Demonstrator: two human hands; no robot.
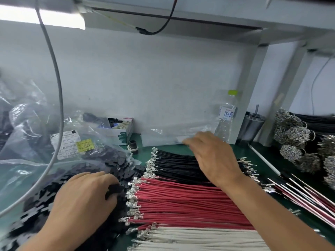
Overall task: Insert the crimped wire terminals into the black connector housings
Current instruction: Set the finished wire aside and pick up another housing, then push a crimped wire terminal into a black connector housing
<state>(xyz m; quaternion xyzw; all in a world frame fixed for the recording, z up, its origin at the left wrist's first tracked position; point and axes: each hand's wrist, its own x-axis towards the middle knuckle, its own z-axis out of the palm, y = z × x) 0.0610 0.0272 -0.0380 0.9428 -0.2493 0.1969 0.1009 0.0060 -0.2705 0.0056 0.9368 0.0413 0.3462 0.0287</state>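
Note:
Three flat rows of crimped wires lie on the green mat: black wires (pixel 174 165) farthest, red wires (pixel 181 201) in the middle, white wires (pixel 190 238) nearest, with metal terminals (pixel 134 194) pointing left. A heap of black connector housings (pixel 41 201) spills from a plastic bag on the left. My left hand (pixel 85 198) rests on that heap and grips a black housing (pixel 113 190) in its curled fingers. My right hand (pixel 212 156) hovers over the far end of the black wires, fingers spread and relaxed, holding nothing.
A clear plastic bag (pixel 27 124) with labels rises at the left. A small cardboard box (pixel 121 132), a water bottle (pixel 226 116) and a grey cup (pixel 251 127) stand at the back wall. Bundled terminals (pixel 293 138) and finished red-white wires (pixel 304 196) lie right.

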